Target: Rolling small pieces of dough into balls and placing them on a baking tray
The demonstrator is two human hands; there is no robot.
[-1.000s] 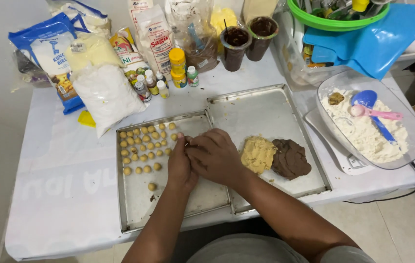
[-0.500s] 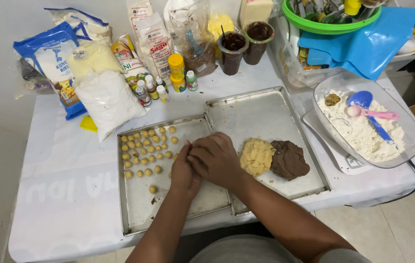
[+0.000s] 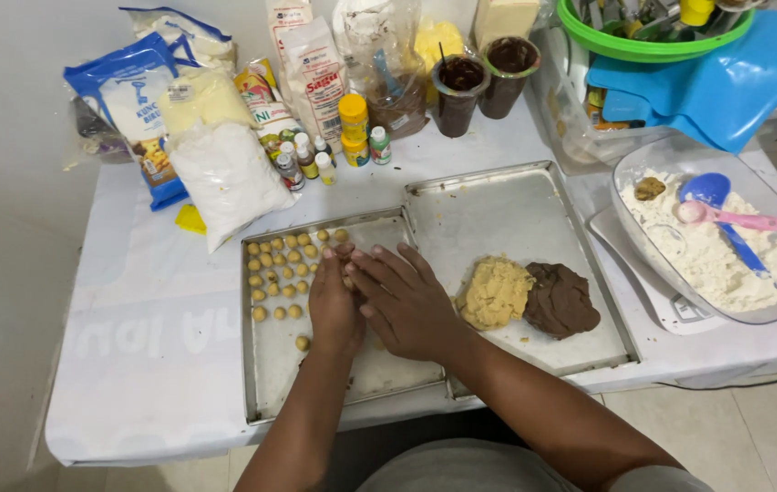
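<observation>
Hands meet over the left baking tray (image 3: 265, 383): left hand (image 3: 334, 305) and right hand (image 3: 406, 305) pressed palm to palm, fingers together; whether dough sits between them cannot be told. Small dough balls (image 3: 283, 269) fill the tray's far left corner. Right tray (image 3: 516, 205) holds yellow dough (image 3: 495, 292) touching brown dough (image 3: 560, 299).

The right hand (image 3: 406, 305) lies over the left hand (image 3: 335, 310), hiding whatever is pressed between their palms. The green bowl (image 3: 653, 41) and the blue cloth (image 3: 725, 82) are cut off by the top edge, and the bowl's contents are too small to tell.
</observation>
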